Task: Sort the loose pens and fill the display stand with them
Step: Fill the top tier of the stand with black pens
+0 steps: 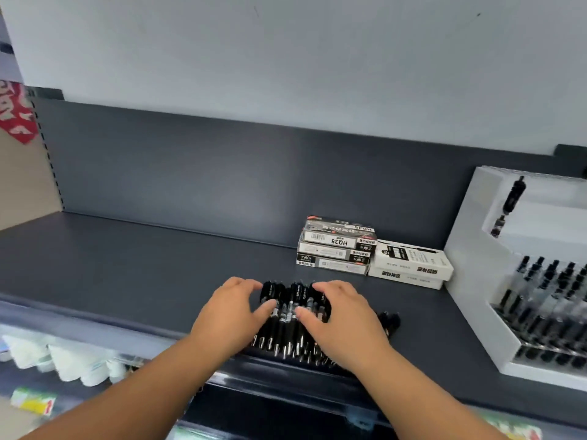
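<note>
Dark grey shelf (127,265) at about chest height, grey back panel behind it, pale wall above. That is where I am working.

My left hand (232,315) and right hand (340,315) are cupped over the loose pens (290,300) from either side. The fingers curl over the far ends and both thumbs press in at the middle, so the grip is narrow and closed around the bundle, not flat on it. These black click pens lie roughly parallel in a heap at the shelf's front edge, tips toward me, and they are not lifted.

Just to the right of the heap, two or three stray pens (389,322) lie outside my hands. Beyond the heap and a little right stands a stack of dark pen boxes (336,246), with white boxes (409,265) touching it on its right. Farther right of the heap is the white display stand (470,281). Its lower tier already holds rows of upright pens (540,290), and one pen (513,198) stands alone in the upper tier.

I judge this to be the gathering step — squaring the heap into one bundle before any of it goes across. The next move calls for squeezing evenly from both sides so the barrels do not roll or fan out. I would then lift them level and carry them right to the stand — and pick up the strays afterwards. How many slots remain free I cannot tell from here.
</note>
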`<state>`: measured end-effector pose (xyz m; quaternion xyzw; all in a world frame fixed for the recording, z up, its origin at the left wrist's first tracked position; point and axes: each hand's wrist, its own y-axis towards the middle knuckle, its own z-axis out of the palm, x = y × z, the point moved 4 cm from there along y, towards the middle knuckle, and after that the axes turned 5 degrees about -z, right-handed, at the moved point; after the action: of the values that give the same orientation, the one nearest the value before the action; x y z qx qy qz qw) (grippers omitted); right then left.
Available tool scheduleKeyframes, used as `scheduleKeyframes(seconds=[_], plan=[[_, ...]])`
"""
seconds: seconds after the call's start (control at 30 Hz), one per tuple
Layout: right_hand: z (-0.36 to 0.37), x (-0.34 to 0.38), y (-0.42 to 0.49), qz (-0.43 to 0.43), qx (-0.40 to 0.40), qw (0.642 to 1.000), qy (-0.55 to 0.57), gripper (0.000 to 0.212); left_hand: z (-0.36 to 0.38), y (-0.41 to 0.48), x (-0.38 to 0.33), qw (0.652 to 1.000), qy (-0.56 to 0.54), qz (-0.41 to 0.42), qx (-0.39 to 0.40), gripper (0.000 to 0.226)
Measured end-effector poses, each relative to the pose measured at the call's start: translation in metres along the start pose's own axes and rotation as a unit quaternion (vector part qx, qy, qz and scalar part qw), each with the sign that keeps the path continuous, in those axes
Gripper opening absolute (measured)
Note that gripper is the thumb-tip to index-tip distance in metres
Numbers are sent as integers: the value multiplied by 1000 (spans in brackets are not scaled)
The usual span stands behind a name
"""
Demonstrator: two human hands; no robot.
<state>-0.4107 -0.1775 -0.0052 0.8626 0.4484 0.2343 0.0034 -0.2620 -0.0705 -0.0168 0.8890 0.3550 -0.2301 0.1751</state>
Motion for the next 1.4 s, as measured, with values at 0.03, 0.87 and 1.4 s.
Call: scheduleKeyframes(seconds=[0.03, 0.87, 1.4], plan=[[4, 3, 1, 11, -5, 1000, 5, 64, 3, 3, 2, 1000, -4, 7, 13, 52], [22, 19, 19, 173, 0, 984, -29, 73, 20, 26, 15, 988, -144, 38, 34, 40], [12, 27, 14, 201, -30, 978, 50, 17, 24, 33, 22, 981, -182, 37, 61, 43]])
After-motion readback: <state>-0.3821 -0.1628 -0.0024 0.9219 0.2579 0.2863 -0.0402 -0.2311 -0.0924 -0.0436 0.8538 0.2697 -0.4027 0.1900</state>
